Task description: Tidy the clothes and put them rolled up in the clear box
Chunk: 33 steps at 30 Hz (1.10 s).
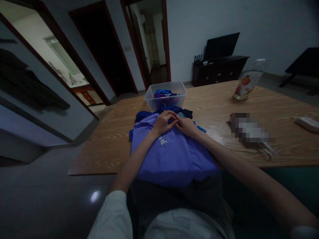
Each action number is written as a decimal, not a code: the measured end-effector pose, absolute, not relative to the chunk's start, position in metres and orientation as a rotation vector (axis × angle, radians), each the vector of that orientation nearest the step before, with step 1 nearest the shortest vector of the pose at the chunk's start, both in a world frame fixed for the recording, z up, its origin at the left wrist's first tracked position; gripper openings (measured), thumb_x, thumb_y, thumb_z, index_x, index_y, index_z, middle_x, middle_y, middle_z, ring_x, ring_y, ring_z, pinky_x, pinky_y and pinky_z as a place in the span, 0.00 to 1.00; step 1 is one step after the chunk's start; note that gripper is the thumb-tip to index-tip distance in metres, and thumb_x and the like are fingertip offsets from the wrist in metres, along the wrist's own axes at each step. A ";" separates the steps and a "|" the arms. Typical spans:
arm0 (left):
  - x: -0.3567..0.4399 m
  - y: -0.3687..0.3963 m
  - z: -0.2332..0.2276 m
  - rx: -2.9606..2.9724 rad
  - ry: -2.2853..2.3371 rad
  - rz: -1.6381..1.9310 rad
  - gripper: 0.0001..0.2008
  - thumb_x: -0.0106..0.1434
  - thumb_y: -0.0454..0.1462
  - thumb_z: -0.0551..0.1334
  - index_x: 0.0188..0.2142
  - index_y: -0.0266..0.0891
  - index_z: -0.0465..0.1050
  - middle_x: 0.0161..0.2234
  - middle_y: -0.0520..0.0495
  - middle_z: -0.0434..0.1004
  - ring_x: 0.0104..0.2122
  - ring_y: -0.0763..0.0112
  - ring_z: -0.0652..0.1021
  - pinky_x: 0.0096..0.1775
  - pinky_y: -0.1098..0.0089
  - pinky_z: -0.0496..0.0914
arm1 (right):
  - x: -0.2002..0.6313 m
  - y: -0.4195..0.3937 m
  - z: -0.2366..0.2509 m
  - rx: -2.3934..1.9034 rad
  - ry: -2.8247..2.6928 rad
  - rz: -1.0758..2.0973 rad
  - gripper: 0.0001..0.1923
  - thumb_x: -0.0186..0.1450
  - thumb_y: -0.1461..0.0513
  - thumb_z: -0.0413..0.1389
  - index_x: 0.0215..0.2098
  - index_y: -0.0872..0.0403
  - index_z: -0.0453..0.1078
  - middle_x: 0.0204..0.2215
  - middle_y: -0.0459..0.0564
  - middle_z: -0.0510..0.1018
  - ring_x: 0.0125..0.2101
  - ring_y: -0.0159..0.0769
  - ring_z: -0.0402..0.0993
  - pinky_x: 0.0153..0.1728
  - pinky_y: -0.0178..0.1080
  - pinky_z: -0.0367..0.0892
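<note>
- Two hands meet at far end of purple garment (171,156), w/ fingertips touching each other.
- Left hand (164,122): fingers curled, bunched on the cloth near its top edge; looks like it pinches fabric, can't tell exactly what.
- Right hand (185,126): fingers bent, pressed on cloth right beside left hand.
- Purple garment lies flat on wooden table (219,103), near edge hangs over toward person's lap; white print shows by left wrist.
- Dark blue cloth (149,114) sits under/behind it, just in front of clear plastic bin (165,96).
- Bin holds more blue & pink cloth.
- Bottle w/ fruit label (246,84) stands far right, well apart.
- Blurred item (249,131) lies right of the hands.
</note>
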<state>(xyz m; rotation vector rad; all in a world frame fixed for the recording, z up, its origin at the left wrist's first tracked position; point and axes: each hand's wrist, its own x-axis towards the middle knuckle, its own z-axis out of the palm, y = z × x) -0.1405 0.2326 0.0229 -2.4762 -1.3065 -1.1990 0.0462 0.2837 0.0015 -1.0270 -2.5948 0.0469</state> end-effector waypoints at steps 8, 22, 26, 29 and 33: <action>-0.142 0.237 0.019 -2.511 -1.319 -1.284 0.06 0.70 0.40 0.67 0.40 0.40 0.75 0.49 0.43 0.78 0.52 0.62 0.78 0.56 0.59 0.73 | 0.047 0.282 0.003 -1.027 -2.587 0.020 0.26 0.78 0.54 0.44 0.69 0.58 0.62 0.43 0.60 0.84 0.40 0.51 0.82 0.35 0.40 0.64; -0.142 0.238 0.017 -2.537 -1.316 -1.281 0.04 0.70 0.37 0.66 0.39 0.40 0.76 0.50 0.43 0.78 0.53 0.62 0.77 0.56 0.59 0.73 | 0.045 0.282 0.003 -1.074 -2.609 -0.003 0.28 0.78 0.52 0.45 0.71 0.57 0.59 0.45 0.60 0.83 0.40 0.52 0.81 0.36 0.41 0.64; -0.142 0.237 0.018 -2.552 -1.309 -1.261 0.04 0.71 0.38 0.66 0.39 0.40 0.75 0.50 0.43 0.78 0.53 0.62 0.77 0.57 0.58 0.73 | 0.045 0.281 0.002 -1.090 -2.617 -0.003 0.28 0.78 0.52 0.44 0.71 0.57 0.58 0.46 0.59 0.83 0.41 0.52 0.81 0.37 0.42 0.65; -0.142 0.235 0.022 -2.563 -1.327 -1.193 0.04 0.72 0.38 0.64 0.41 0.40 0.75 0.51 0.42 0.77 0.54 0.61 0.77 0.57 0.58 0.73 | 0.046 0.282 0.002 -1.088 -2.623 -0.017 0.28 0.78 0.52 0.43 0.70 0.57 0.59 0.47 0.60 0.83 0.42 0.52 0.81 0.37 0.42 0.64; -0.142 0.232 0.027 -2.541 -1.337 -1.095 0.04 0.73 0.37 0.62 0.43 0.40 0.75 0.52 0.42 0.77 0.54 0.61 0.77 0.58 0.57 0.73 | 0.048 0.286 0.005 -1.063 -2.645 -0.076 0.27 0.78 0.52 0.44 0.70 0.55 0.60 0.46 0.58 0.83 0.40 0.51 0.80 0.36 0.41 0.61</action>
